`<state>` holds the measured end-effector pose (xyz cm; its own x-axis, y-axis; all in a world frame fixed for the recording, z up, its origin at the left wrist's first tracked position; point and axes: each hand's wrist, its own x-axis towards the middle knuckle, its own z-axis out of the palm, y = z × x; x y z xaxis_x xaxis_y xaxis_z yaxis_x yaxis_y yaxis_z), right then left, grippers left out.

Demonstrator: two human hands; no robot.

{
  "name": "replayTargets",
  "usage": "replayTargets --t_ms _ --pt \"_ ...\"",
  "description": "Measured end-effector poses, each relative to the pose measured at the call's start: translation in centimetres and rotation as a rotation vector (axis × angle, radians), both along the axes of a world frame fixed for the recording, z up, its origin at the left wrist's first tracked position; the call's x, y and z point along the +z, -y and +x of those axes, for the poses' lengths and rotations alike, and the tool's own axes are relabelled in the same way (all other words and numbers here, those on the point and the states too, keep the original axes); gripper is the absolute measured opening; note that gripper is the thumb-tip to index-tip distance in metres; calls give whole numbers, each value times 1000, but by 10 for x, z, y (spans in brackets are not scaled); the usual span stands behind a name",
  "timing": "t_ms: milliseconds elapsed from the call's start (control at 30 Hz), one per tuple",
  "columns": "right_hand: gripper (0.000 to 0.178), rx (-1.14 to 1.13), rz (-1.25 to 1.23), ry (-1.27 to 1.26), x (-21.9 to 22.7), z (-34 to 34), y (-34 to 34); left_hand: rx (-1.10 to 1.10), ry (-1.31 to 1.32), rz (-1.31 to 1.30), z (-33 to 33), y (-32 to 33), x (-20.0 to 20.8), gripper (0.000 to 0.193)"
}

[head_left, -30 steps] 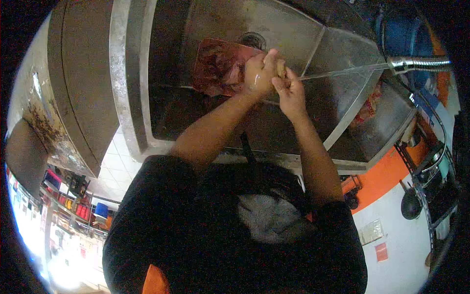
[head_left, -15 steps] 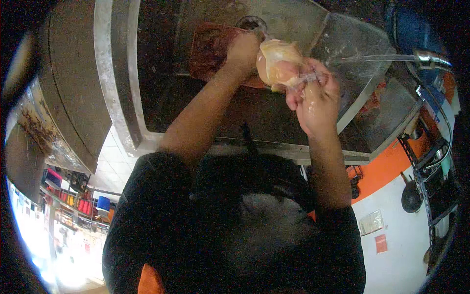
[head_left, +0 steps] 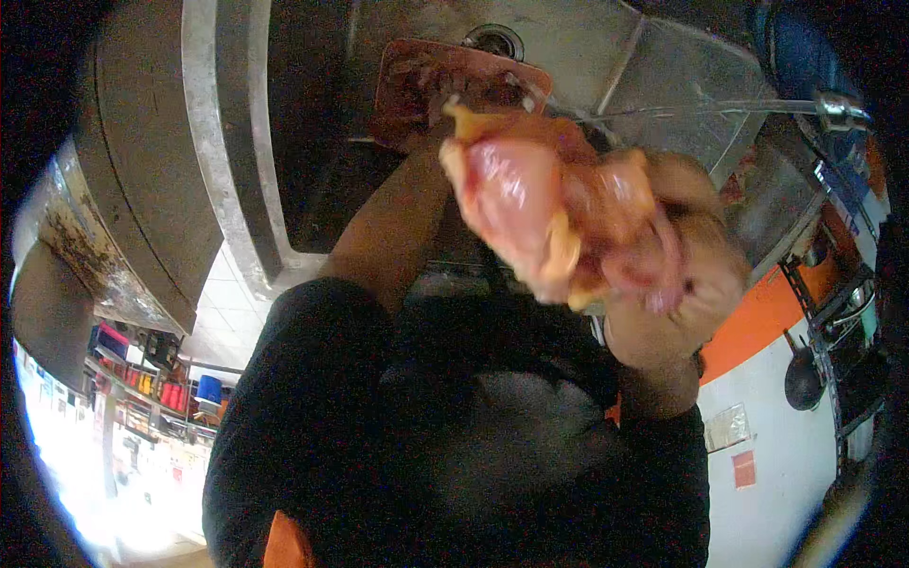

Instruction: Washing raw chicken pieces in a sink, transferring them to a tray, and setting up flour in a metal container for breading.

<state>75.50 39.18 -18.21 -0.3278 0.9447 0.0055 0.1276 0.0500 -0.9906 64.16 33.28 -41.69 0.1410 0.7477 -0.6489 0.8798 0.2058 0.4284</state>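
Observation:
A raw piece of chicken, pink and glossy with yellowish skin and fat at its edges, is lifted close to the camera above the sink. My right hand is closed around its right end, slightly blurred by motion. My left forearm reaches into the sink, but the chicken covers my left hand, so its fingers are hidden. Behind the chicken lies a reddish rectangular board or tray, wet, with small pale bits on it.
Water runs leftward from a metal faucet on the right. A round drain sits beyond the board. The metal sink rim curves along the left. A dark pan hangs on the white and orange wall at right.
My right hand has brought the chicken nearer the camera and turned it, so pink flesh now shows. My left hand, visible before at the board, is now covered.

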Motion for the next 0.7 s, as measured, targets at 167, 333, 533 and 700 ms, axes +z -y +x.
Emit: replayTargets --t_ms 167,333,533,700 --pt "18 -158 -124 -123 3 2 12 -122 -84 23 7 43 20 59" --pt "17 -275 -263 -271 9 -7 27 -152 -153 38 12 16 -65 60" --pt "17 -423 -406 -441 24 -22 37 -162 -216 112 21 22 -82 62" --pt "19 -544 -511 -581 36 -36 45 -167 -266 188 27 17 -98 63"
